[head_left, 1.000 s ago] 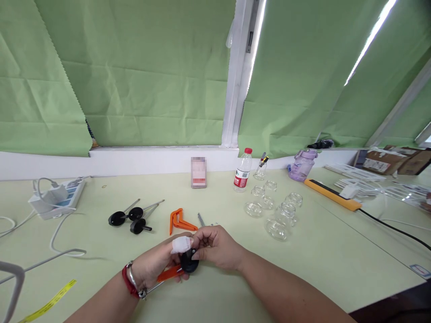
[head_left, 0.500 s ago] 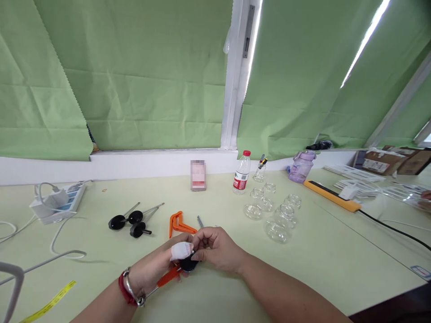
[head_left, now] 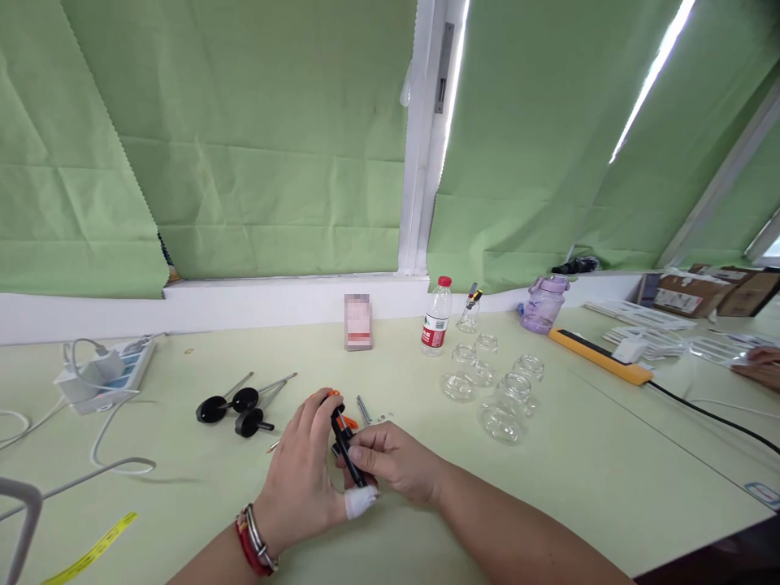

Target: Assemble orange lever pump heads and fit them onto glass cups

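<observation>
A black round disc-like part [head_left: 348, 457] is held between my two hands and turned edge-on. My left hand [head_left: 308, 467], with a white wrap on its thumb, is closed around its rim. My right hand [head_left: 399, 465] pinches the near side; its fingertips are partly hidden. Behind my left hand, orange V-shaped pieces [head_left: 348, 423] show only in part. Metal bolts [head_left: 364, 410] and tiny bits [head_left: 385, 418] lie just beyond my right hand. A thin metal tip [head_left: 272, 447] pokes out left of my left hand; what it belongs to is hidden.
Black discs with rods [head_left: 249, 422] lie to the left, near a power strip [head_left: 140, 366] with cables. Several glass jars [head_left: 503, 418], a water bottle [head_left: 436, 317] and a purple bottle [head_left: 544, 305] stand right. Another person's hand [head_left: 759, 367] is at the right edge.
My left hand has rolled over, its back now up, and the black disc has turned from face-on to edge-on. The orange-handled tool beneath it is hidden now. Another person's hand shows more.
</observation>
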Action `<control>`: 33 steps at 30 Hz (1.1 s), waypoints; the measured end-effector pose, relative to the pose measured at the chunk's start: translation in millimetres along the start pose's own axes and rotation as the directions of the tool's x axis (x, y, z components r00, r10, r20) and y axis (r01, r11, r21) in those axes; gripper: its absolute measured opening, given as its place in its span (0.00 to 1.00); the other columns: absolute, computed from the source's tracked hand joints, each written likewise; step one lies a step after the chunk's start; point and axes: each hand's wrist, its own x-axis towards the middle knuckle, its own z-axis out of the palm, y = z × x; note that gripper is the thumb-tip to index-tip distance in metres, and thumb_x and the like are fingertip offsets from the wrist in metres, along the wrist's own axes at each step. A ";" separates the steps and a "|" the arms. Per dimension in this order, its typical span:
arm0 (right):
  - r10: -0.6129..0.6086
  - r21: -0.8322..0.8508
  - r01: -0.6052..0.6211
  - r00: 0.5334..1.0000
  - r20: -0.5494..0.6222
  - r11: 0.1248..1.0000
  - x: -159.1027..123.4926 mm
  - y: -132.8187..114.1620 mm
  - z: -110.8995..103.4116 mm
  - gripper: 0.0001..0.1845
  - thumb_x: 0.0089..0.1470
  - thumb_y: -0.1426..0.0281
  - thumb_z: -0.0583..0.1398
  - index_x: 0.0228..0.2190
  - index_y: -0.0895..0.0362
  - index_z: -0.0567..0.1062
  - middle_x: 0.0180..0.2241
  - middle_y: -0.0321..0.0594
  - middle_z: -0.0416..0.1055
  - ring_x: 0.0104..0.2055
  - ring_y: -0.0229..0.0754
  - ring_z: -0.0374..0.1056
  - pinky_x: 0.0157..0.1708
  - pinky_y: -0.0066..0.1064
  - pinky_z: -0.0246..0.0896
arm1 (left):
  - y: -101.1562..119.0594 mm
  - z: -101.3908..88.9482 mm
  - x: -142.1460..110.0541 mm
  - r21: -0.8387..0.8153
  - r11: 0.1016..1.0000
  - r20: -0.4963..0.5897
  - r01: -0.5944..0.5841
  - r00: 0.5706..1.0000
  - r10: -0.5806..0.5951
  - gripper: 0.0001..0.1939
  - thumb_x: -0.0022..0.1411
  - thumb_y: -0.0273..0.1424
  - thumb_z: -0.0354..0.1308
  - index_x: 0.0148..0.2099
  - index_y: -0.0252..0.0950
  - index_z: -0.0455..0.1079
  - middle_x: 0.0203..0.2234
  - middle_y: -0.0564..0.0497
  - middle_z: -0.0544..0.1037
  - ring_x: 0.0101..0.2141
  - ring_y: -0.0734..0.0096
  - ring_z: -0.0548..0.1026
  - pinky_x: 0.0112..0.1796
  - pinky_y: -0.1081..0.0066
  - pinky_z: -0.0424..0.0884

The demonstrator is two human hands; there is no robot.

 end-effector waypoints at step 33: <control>-0.367 -0.891 -0.390 0.814 -0.451 0.232 18.3 13.7 -113.8 0.10 0.57 0.70 0.53 0.30 0.56 0.74 0.31 0.41 0.71 0.38 0.43 0.64 0.34 0.29 0.51 | -69.4 9.3 17.5 0.175 0.887 -0.087 0.427 0.904 -0.418 0.34 0.53 0.23 0.53 0.61 0.31 0.47 0.58 0.36 0.59 0.58 0.50 0.59 0.52 0.56 0.62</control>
